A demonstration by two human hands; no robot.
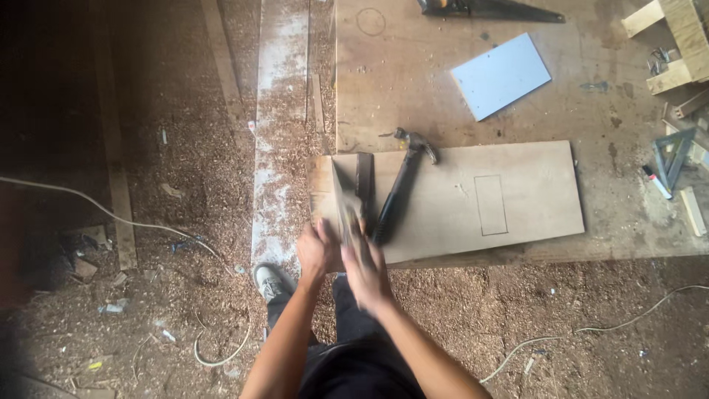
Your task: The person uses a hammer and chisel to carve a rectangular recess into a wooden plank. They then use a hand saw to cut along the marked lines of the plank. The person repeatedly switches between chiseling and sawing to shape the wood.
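Sawdust covers the workshop floor, and a low plywood workbench (384, 89) fills the upper right of the view. At its near edge the left hand (316, 251) presses down on the corner of a long plywood board (458, 199), fingers bent over the edge. Just beside it, the right hand (365, 270) is blurred but closed around the handle of a handsaw (343, 203), whose blade runs away from the person across the board's left end. A dark narrow strip (365, 181) lies just right of the blade, and a claw hammer (402, 185) rests slanted on the board beside that. Farther right on the board is a pencilled rectangle (491, 205). Beyond the board lie a pale blue-grey rectangular panel (501, 75), blank on its face, and a second saw (491, 9) at the top edge. A metal square (672, 157) and a marker (656, 182) sit at far right. One shoe (272, 282) stands below the hands.
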